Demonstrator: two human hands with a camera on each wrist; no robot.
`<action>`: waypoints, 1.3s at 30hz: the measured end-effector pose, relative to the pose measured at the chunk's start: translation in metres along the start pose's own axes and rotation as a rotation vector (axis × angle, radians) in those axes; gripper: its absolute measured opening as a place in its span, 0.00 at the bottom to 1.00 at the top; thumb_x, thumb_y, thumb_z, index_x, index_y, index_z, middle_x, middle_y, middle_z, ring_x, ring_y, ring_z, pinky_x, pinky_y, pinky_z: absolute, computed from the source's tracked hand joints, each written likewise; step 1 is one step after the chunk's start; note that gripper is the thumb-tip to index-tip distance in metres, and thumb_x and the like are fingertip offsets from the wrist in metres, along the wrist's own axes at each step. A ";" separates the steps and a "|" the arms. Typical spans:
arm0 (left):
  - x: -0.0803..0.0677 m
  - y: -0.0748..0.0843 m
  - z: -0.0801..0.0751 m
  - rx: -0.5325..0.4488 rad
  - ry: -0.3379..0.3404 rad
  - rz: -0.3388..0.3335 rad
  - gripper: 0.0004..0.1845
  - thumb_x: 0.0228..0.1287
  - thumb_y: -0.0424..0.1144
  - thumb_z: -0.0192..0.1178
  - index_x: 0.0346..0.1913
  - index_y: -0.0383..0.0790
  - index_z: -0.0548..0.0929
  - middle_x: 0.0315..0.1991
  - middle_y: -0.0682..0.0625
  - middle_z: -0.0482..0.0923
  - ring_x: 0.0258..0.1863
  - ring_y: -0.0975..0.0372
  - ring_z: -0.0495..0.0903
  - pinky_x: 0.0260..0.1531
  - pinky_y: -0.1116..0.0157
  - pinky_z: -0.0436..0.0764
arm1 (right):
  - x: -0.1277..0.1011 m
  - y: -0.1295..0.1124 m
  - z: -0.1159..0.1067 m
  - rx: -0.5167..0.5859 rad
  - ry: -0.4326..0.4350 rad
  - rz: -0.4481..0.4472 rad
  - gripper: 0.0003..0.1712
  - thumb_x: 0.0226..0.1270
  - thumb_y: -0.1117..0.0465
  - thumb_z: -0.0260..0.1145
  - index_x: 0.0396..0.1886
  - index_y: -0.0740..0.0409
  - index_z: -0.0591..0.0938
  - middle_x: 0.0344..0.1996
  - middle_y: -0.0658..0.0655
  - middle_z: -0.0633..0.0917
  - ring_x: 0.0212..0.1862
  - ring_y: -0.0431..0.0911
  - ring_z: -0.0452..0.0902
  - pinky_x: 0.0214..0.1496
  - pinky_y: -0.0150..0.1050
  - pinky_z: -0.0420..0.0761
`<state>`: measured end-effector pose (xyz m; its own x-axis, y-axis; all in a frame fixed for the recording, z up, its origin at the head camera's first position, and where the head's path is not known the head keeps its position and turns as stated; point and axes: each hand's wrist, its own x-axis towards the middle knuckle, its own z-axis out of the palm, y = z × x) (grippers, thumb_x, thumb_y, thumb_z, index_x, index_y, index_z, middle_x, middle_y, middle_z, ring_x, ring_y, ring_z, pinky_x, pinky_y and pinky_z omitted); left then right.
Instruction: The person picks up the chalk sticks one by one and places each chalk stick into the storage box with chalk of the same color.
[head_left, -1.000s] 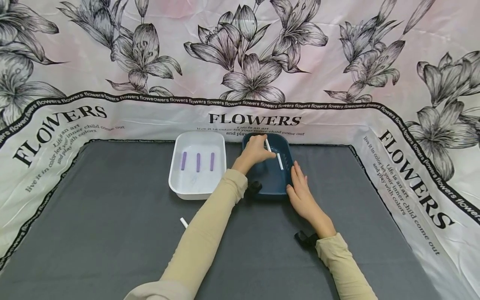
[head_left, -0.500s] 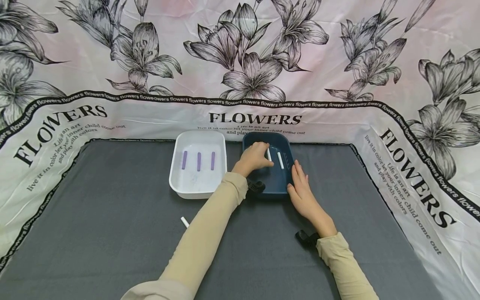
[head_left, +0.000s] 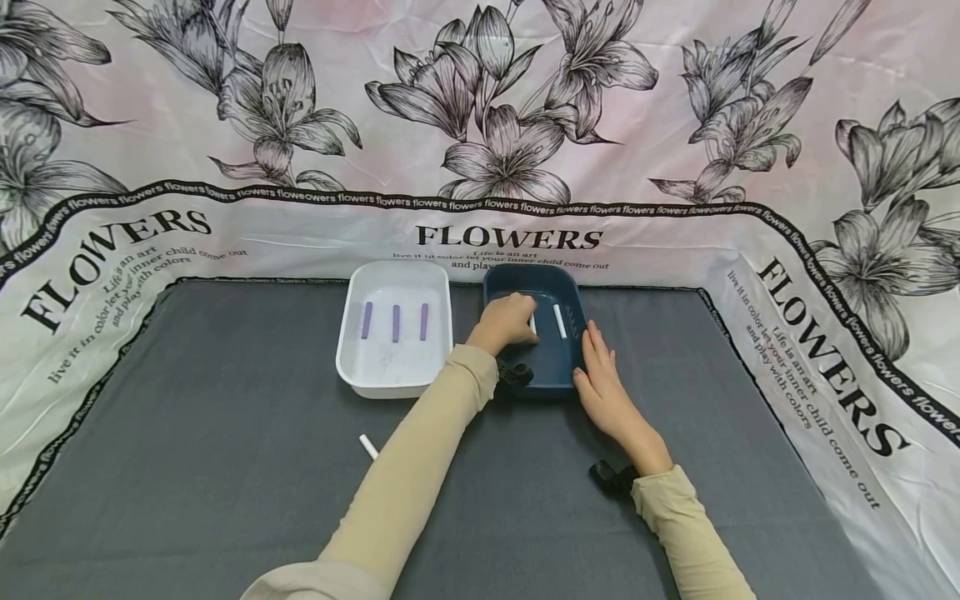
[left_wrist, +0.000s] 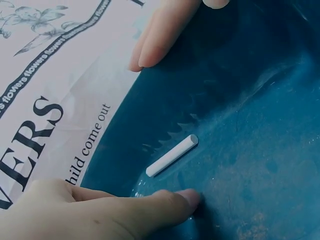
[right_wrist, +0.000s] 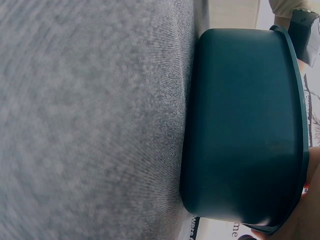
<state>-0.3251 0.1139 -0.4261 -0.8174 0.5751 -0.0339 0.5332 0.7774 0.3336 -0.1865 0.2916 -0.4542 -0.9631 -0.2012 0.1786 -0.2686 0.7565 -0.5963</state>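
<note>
My left hand (head_left: 507,323) is down inside the dark blue tray (head_left: 551,367), pinching a white chalk stick (head_left: 533,323) that is mostly covered by the fingers. To the right of it lies a second white chalk stick (head_left: 559,321) on the tray floor, shown whole in the left wrist view beyond the thumb (left_wrist: 170,207). My right hand (head_left: 606,385) rests along the tray's right wall with its fingers straight. In the right wrist view the tray's outer wall (right_wrist: 245,125) fills the middle, and only part of that hand shows at the edge.
A white tray (head_left: 393,371) with three purple chalk sticks (head_left: 396,323) standing in a row stands left of the blue one. Another white chalk stick (head_left: 368,447) lies on the grey cloth (head_left: 247,467), partly behind the left sleeve. A flowered sheet (head_left: 510,158) hangs behind.
My left hand has come lower and nearer inside the blue tray, bringing its white chalk stick down beside the other. My right hand has stayed at the tray's side.
</note>
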 end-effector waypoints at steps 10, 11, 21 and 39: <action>0.003 0.000 0.002 0.001 -0.012 -0.022 0.15 0.57 0.49 0.74 0.34 0.46 0.79 0.31 0.54 0.77 0.29 0.62 0.77 0.31 0.64 0.77 | 0.000 0.000 0.001 0.008 -0.001 0.003 0.36 0.77 0.66 0.45 0.77 0.74 0.44 0.79 0.63 0.37 0.79 0.57 0.30 0.74 0.64 0.33; 0.003 0.000 0.002 -0.003 -0.012 -0.023 0.15 0.57 0.49 0.74 0.34 0.45 0.79 0.31 0.54 0.77 0.29 0.62 0.76 0.31 0.64 0.77 | 0.000 0.000 0.000 0.009 -0.001 0.003 0.36 0.77 0.66 0.45 0.77 0.74 0.44 0.79 0.63 0.37 0.79 0.58 0.30 0.74 0.64 0.33; 0.004 0.000 0.003 -0.044 0.003 -0.035 0.20 0.54 0.49 0.75 0.44 0.42 0.84 0.37 0.53 0.79 0.31 0.63 0.75 0.33 0.63 0.77 | 0.001 0.000 0.001 0.001 0.011 -0.002 0.36 0.77 0.67 0.45 0.77 0.73 0.44 0.79 0.65 0.39 0.78 0.60 0.33 0.74 0.66 0.35; 0.009 -0.002 -0.010 -0.344 0.038 0.004 0.32 0.60 0.47 0.71 0.65 0.38 0.78 0.65 0.44 0.74 0.64 0.51 0.73 0.57 0.55 0.78 | 0.000 0.001 0.001 -0.002 0.009 -0.001 0.36 0.77 0.66 0.45 0.77 0.74 0.44 0.79 0.64 0.38 0.78 0.60 0.32 0.73 0.66 0.35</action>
<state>-0.3356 0.1143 -0.4174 -0.8265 0.5629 0.0011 0.4368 0.6402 0.6319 -0.1871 0.2919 -0.4552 -0.9627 -0.1967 0.1860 -0.2696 0.7578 -0.5942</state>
